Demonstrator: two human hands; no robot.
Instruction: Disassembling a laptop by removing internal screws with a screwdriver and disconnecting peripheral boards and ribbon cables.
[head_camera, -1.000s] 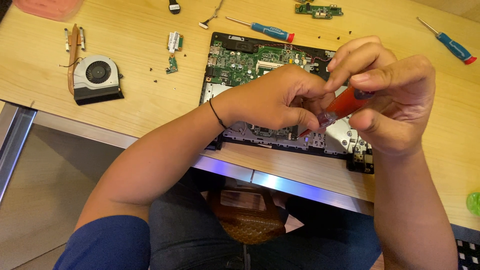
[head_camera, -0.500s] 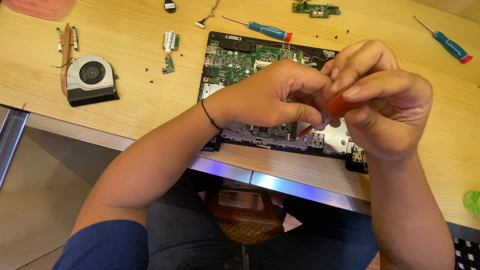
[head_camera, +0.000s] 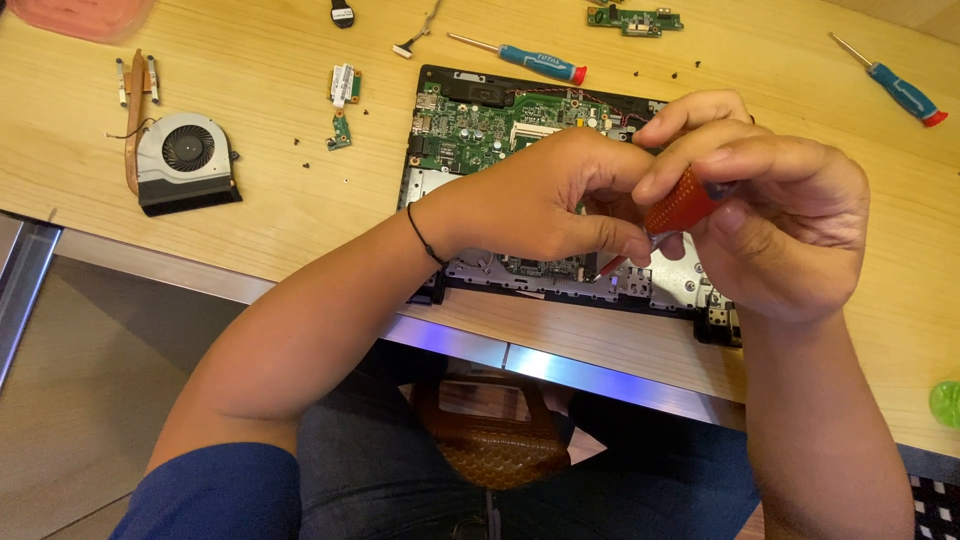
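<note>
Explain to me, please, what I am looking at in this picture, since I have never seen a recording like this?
The view comes from a camera worn on a person's head, looking down at their own two hands over a wooden table. The right hand grips a screwdriver with an orange-red handle, and the left hand steadies its shaft near the tip. Beneath them lies an opened laptop base with its green circuit board exposed. Around it lie removed parts: a cooling fan with a copper pipe, small circuit boards, loose screws, and two blue-handled screwdrivers.
</note>
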